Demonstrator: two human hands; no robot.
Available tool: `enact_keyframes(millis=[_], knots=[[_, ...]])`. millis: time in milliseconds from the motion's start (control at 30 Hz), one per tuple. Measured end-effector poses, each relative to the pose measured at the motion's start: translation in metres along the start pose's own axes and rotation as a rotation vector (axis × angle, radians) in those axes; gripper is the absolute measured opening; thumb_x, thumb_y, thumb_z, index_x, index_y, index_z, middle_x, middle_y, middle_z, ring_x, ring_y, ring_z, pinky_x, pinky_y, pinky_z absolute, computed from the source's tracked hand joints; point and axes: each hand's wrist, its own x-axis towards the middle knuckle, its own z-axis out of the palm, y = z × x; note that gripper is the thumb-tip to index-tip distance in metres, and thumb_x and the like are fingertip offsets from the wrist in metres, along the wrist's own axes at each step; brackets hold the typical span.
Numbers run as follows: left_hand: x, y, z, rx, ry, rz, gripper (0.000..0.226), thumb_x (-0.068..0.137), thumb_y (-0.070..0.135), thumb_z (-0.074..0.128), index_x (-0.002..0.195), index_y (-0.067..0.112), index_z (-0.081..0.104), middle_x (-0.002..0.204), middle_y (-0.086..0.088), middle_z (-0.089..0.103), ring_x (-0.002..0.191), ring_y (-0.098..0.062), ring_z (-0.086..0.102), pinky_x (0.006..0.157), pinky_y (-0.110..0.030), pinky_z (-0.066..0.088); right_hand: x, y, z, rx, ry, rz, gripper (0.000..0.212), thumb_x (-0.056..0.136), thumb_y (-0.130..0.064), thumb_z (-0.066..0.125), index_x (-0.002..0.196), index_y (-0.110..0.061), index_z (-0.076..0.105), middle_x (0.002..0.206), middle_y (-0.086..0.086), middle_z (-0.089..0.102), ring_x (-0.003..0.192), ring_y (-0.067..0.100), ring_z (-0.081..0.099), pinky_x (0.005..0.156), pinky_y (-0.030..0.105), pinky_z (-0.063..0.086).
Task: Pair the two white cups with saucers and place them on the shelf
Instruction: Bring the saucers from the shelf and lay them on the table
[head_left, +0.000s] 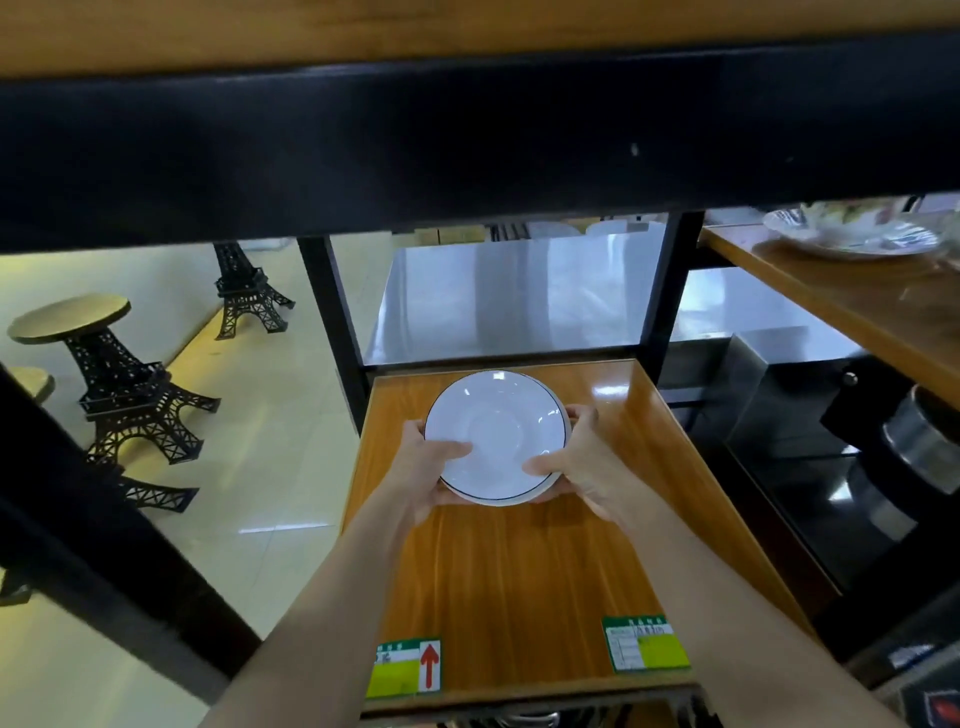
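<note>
Holding: saucers (496, 436), white w/ dark rim line, over the wooden shelf (519, 561); looks like two stacked, a 2nd rim shows at the near edge.
Left hand (431, 467): grip clenched on saucers' left edge, thumb on top.
Right hand (576, 462): grip clenched on right edge, thumb on top, fingers under.
Saucers' spot: mid-shelf, toward the back; can't tell if touching the board.
Cups: none in view.
Progress: early, by my read; no pair made yet, saucers need setting apart, cups still to fetch.
Other: price tags (645, 643) on shelf's front edge.
</note>
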Motion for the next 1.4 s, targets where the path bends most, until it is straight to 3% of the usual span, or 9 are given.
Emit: enact_keyframes(millis=[167, 333, 467, 600, 800, 1033, 1100, 1233, 1400], knots=[[-0.036, -0.012, 0.004, -0.017, -0.031, 0.079, 0.062, 0.08, 0.009, 0.068, 0.125, 0.027, 0.03, 0.113, -0.001, 0.05, 0.098, -0.03, 0.058, 0.051, -0.037, 0.057, -0.03, 0.011, 0.007, 0.167, 0.125, -0.055, 0.077, 0.063, -0.017, 0.084, 0.117, -0.03, 0.03, 0.105, -0.005, 0.052, 0.092, 0.019, 0.058, 0.053, 0.03, 0.058], [-0.08, -0.03, 0.015, -0.02, 0.04, 0.172, 0.057, 0.079, 0.011, 0.068, 0.122, 0.03, 0.034, 0.109, 0.001, 0.054, 0.089, -0.024, 0.063, 0.051, -0.033, 0.056, -0.066, 0.022, 0.004, 0.154, 0.16, -0.13, 0.075, 0.065, -0.012, 0.082, 0.118, -0.03, 0.033, 0.105, -0.008, 0.052, 0.098, 0.013, 0.055, 0.073, 0.031, 0.055], [-0.122, -0.05, 0.028, -0.112, 0.063, 0.205, 0.043, 0.08, 0.006, 0.065, 0.109, 0.028, 0.041, 0.109, 0.0, 0.055, 0.091, -0.024, 0.061, 0.046, -0.031, 0.054, -0.107, 0.028, -0.008, 0.132, 0.076, -0.173, 0.073, 0.067, -0.011, 0.081, 0.116, -0.033, 0.032, 0.102, -0.016, 0.048, 0.093, 0.007, 0.053, 0.062, 0.016, 0.049], [-0.167, -0.075, 0.043, -0.158, 0.118, 0.254, 0.049, 0.079, 0.002, 0.065, 0.116, 0.021, 0.039, 0.107, 0.001, 0.057, 0.089, -0.02, 0.061, 0.048, -0.031, 0.056, -0.151, 0.041, -0.02, 0.131, 0.064, -0.217, 0.068, 0.066, -0.009, 0.08, 0.111, -0.032, 0.034, 0.099, -0.017, 0.048, 0.087, 0.004, 0.052, 0.049, 0.004, 0.045], [-0.233, -0.103, 0.07, -0.118, 0.094, 0.29, 0.047, 0.079, -0.001, 0.062, 0.114, 0.021, 0.039, 0.104, 0.001, 0.057, 0.09, -0.022, 0.059, 0.052, -0.028, 0.051, -0.231, 0.067, -0.041, 0.198, 0.155, -0.24, 0.072, 0.063, -0.009, 0.083, 0.112, -0.032, 0.036, 0.102, -0.017, 0.049, 0.093, 0.003, 0.052, 0.07, 0.019, 0.047], [-0.29, -0.116, 0.136, -0.043, -0.171, 0.278, 0.05, 0.081, 0.003, 0.062, 0.117, 0.027, 0.037, 0.108, 0.004, 0.053, 0.094, -0.02, 0.055, 0.049, -0.024, 0.052, -0.336, 0.072, -0.096, 0.148, 0.42, -0.283, 0.073, 0.063, -0.014, 0.083, 0.114, -0.032, 0.034, 0.104, -0.012, 0.048, 0.097, 0.009, 0.05, 0.071, 0.023, 0.049], [-0.309, -0.124, 0.158, -0.025, -0.255, 0.259, 0.051, 0.08, 0.004, 0.062, 0.118, 0.028, 0.037, 0.107, 0.006, 0.054, 0.093, -0.019, 0.055, 0.046, -0.022, 0.051, -0.375, 0.077, -0.11, 0.147, 0.532, -0.302, 0.072, 0.065, -0.011, 0.082, 0.116, -0.027, 0.034, 0.101, -0.016, 0.046, 0.092, 0.005, 0.049, 0.066, 0.019, 0.046], [-0.358, -0.149, 0.202, 0.05, -0.441, 0.256, 0.055, 0.079, 0.006, 0.066, 0.121, 0.027, 0.036, 0.11, 0.006, 0.054, 0.095, -0.019, 0.057, 0.052, -0.024, 0.054, -0.458, 0.101, -0.137, 0.24, 0.696, -0.312, 0.069, 0.066, -0.002, 0.08, 0.116, -0.019, 0.035, 0.104, -0.01, 0.049, 0.095, 0.008, 0.052, 0.072, 0.025, 0.052], [-0.439, -0.2, 0.272, 0.133, -0.719, 0.218, 0.047, 0.081, 0.002, 0.063, 0.112, 0.026, 0.037, 0.112, 0.0, 0.053, 0.094, -0.02, 0.056, 0.064, -0.036, 0.054, -0.581, 0.139, -0.173, 0.236, 1.007, -0.297, 0.068, 0.066, 0.004, 0.079, 0.113, -0.014, 0.034, 0.102, -0.01, 0.047, 0.091, 0.003, 0.05, 0.055, 0.005, 0.046]])
